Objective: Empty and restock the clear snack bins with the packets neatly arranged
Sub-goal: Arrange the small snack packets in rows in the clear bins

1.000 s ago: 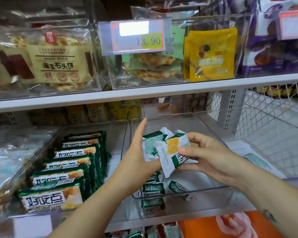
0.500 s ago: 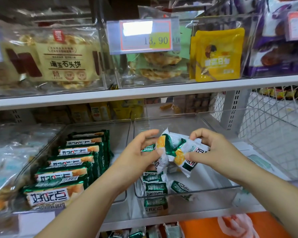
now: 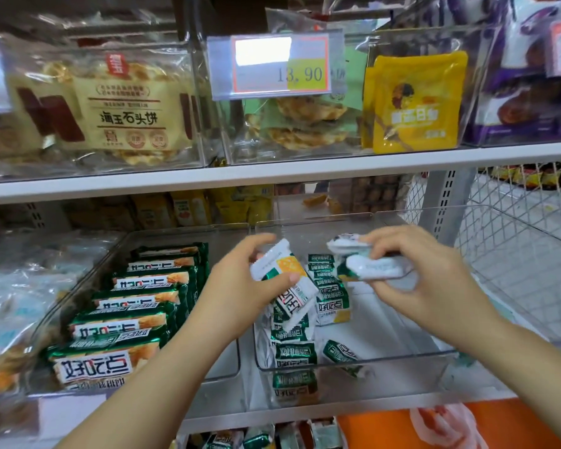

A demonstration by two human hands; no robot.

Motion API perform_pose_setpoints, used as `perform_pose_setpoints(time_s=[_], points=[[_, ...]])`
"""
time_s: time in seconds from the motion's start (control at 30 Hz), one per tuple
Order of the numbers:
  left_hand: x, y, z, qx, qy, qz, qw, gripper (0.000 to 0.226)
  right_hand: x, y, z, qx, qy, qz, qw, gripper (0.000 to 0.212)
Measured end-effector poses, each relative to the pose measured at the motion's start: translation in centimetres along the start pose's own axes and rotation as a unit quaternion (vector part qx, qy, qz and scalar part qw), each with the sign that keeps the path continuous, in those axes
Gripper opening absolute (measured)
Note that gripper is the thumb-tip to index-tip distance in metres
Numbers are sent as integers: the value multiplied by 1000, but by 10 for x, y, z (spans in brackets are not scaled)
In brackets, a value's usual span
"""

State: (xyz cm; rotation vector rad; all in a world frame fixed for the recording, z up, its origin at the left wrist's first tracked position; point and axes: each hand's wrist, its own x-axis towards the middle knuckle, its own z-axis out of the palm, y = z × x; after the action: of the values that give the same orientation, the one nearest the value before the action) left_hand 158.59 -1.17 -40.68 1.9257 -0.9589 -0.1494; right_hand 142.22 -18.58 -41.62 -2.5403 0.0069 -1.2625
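Observation:
A clear snack bin [image 3: 418, 361] sits on the lower shelf with a row of small green-and-white packets [image 3: 329, 286] standing along its left side. My left hand [image 3: 240, 286] pinches one such packet [image 3: 285, 280] over that row, tilted. To its right, my right hand [image 3: 434, 280] grips a bunch of the same packets [image 3: 370, 264] above the bin's bare middle. A few loose packets [image 3: 337, 351] lie near the bin's front wall.
A second clear bin [image 3: 88, 286] on the left holds a neat row of larger green packets [image 3: 123, 322]. The upper shelf edge [image 3: 272, 173] carries bins of snacks and a price tag [image 3: 279, 64]. A wire basket [image 3: 515, 254] stands at right.
The bunch held by both hands has split. My left hand carries one packet down and left toward the row, and my right hand keeps the others, shifted right.

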Motion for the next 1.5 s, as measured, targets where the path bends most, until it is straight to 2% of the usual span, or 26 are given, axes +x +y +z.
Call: perform_pose_setpoints(time_s=[0.07, 0.13, 0.2, 0.3, 0.4, 0.47, 0.53, 0.63, 0.7, 0.77, 0.83, 0.93, 1.03, 1.2, 1.37, 1.5], points=[[0, 2, -1, -13, 40, -25, 999, 54, -7, -2, 10, -44, -14, -142, 989, 27], [0, 1, 1, -37, 65, -44, 996, 50, -15, -4, 20, -66, -18, -203, 977, 26], [1, 0, 3, -101, 71, -56, 991, 41, -20, -6, 27, -74, 0, -219, 973, 23], [3, 3, 5, -249, 45, -108, 962, 29, -18, -6, 29, -75, 17, -214, 974, 24], [3, 9, 6, -390, -13, -170, 905, 24, -16, -4, 31, -76, 17, -202, 976, 27], [3, 11, 6, -450, -46, -184, 873, 34, -15, -3, 32, -76, 19, -191, 978, 31], [4, 10, 4, -445, -53, -172, 877, 42, -15, -2, 31, -77, 23, -192, 978, 31], [3, 6, 3, -349, -27, -145, 926, 50, -16, -6, 30, -76, 38, -213, 973, 23], [1, 6, 4, -292, -25, -130, 947, 42, -16, -10, 32, -75, 37, -225, 971, 21], [-1, 10, 6, -286, -47, -128, 948, 23, -16, -11, 34, -80, 11, -225, 971, 21], [-4, 15, 7, -316, -79, -145, 934, 11, -15, -9, 34, -79, -28, -215, 973, 26], [-9, 16, 9, -312, -129, -148, 930, 33, -13, -9, 34, -51, -75, -195, 977, 36], [-10, 12, 13, -309, -140, -167, 926, 49, -8, -15, 33, -4, -103, -170, 980, 36], [-4, 8, 13, -364, -107, -201, 903, 38, -2, -23, 24, 92, -108, -61, 988, 39], [-2, 6, 16, -377, -63, -181, 906, 27, 0, -30, 24, 136, -77, -3, 988, 32], [0, 8, 13, -379, -35, -149, 913, 31, -1, -35, 21, 199, -81, 98, 972, 36]])
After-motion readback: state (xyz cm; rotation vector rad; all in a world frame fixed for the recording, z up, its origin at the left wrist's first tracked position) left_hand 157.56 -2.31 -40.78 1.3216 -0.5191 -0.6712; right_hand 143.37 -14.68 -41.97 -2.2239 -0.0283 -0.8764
